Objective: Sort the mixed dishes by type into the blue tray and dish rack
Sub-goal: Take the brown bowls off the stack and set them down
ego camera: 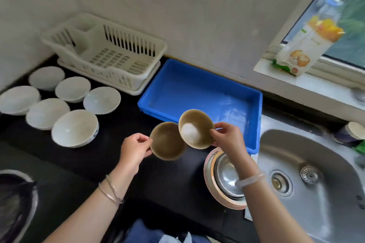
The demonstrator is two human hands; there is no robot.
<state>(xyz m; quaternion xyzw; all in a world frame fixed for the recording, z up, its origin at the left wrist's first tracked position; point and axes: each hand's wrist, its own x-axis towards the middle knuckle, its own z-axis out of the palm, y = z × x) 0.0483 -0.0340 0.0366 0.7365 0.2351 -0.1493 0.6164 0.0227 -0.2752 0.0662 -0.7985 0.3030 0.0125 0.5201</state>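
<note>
Hands each pinch a brown bowl: left hand (136,147) one (167,141), right hand (227,138) another (195,128).

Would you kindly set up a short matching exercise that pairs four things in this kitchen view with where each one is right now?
Things:
1. brown bowl with the white patch inside
2. white bowls
3. blue tray
4. stack of metal dishes

Places:
A. beside the sink, under the right wrist
B. grouped on the dark counter, left of the tray
C. right of the dish rack, against the wall
D. held in the right hand

Pairs: 1-D, 2-B, 3-C, 4-A
</note>
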